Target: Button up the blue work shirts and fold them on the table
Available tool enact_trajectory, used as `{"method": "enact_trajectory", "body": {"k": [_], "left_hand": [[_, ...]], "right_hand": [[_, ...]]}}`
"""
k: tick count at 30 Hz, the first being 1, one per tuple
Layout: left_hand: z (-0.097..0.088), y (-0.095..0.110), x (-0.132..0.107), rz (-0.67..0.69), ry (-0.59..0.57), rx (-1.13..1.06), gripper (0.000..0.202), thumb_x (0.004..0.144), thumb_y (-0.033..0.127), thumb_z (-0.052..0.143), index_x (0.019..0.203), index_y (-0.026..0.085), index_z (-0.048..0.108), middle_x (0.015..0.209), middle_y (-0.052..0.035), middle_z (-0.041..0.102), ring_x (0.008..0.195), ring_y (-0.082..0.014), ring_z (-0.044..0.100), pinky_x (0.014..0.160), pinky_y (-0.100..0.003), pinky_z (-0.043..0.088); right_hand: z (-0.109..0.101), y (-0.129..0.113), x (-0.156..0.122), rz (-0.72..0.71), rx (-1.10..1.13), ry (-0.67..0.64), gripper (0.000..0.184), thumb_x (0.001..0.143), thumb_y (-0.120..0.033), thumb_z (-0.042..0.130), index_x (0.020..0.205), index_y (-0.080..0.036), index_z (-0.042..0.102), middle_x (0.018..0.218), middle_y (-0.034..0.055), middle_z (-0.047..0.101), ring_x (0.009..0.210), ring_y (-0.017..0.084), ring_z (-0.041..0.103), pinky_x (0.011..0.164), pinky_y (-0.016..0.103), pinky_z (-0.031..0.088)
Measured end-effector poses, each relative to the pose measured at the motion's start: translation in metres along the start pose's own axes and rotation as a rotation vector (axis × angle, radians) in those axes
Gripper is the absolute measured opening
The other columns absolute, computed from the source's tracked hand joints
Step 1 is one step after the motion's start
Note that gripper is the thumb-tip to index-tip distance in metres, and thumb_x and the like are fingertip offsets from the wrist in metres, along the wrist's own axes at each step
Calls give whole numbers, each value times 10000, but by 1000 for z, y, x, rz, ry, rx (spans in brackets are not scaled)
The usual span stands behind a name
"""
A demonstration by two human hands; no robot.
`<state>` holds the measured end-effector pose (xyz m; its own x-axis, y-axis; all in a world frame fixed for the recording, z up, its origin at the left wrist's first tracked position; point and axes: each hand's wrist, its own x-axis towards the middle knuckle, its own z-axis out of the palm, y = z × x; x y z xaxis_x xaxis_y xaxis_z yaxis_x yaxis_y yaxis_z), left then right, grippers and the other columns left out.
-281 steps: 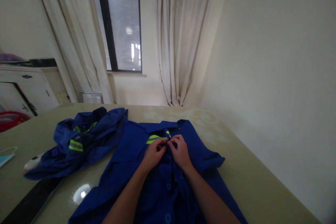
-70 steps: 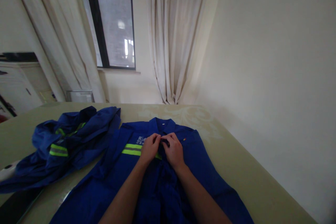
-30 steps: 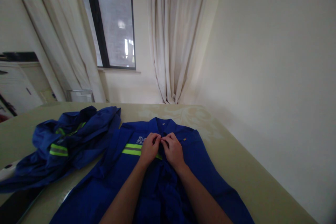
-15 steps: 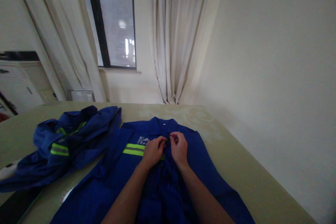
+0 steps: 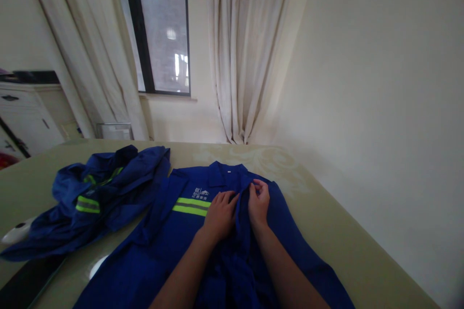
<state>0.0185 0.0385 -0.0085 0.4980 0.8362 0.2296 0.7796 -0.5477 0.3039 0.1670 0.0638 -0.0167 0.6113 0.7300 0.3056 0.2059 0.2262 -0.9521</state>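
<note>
A blue work jacket (image 5: pixel 181 231) lies spread out, collar away from me, with a yellow-green and grey reflective band and white lettering on its left chest. My right hand (image 5: pixel 259 200) pinches the front edge on the right side and holds that cloth slightly raised. Beside it, my left hand (image 5: pixel 221 212) rests over the middle of the front, fingers bent and closed on the cloth near the opening. Its fingertips are partly hidden by the fabric fold. Buttons cannot be made out.
A second blue garment with reflective bands (image 5: pixel 108 203) lies crumpled at the left on the pale green tabletop (image 5: pixel 308 203). Near it are a white rounded object (image 5: pixel 18 231), a dark flat object (image 5: pixel 31 277) and a small white item (image 5: pixel 97 266). A wall (image 5: pixel 380 106) borders the right.
My right hand has moved right, pulling the jacket's front edge away from the middle. My left hand has shifted slightly right and down, and the front opening has widened.
</note>
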Motion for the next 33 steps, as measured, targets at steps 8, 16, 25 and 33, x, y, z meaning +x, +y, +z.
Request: {"method": "enact_trajectory", "body": {"k": [8,16,25,33], "left_hand": [[-4,2,2,3,-12,-82,429,939,218,505,1361,228,581,1453,-100,559,1346,-256,495,1201,-412,295],[-45,-38,4,-491,112,33,333,930,258,542,1256,192,570,1341,-156,598,1258,-289,558,1049,-414,416],[-70,-107,-22,-867,26,137,621,867,548,615,1290,94,578,1231,-257,669,1115,-426,651,906,-501,498],[-67,-108,-20,-769,39,4,252,927,371,509,1036,276,715,1088,-93,751,1003,-315,708,813,-397,520]], "right_hand": [[2,-2,-3,-37,-35,-89,293,851,-454,597,977,-194,650,870,60,699,812,222,663,761,331,525],[3,-5,-4,-41,-5,-97,286,824,-442,609,944,-188,661,852,58,701,807,217,655,755,324,516],[4,-3,-5,-43,-7,-124,290,836,-446,604,957,-189,664,850,56,701,792,218,657,753,331,513],[4,-2,-6,12,33,-162,266,847,-420,596,980,-194,645,756,13,661,603,173,613,553,278,496]]}}
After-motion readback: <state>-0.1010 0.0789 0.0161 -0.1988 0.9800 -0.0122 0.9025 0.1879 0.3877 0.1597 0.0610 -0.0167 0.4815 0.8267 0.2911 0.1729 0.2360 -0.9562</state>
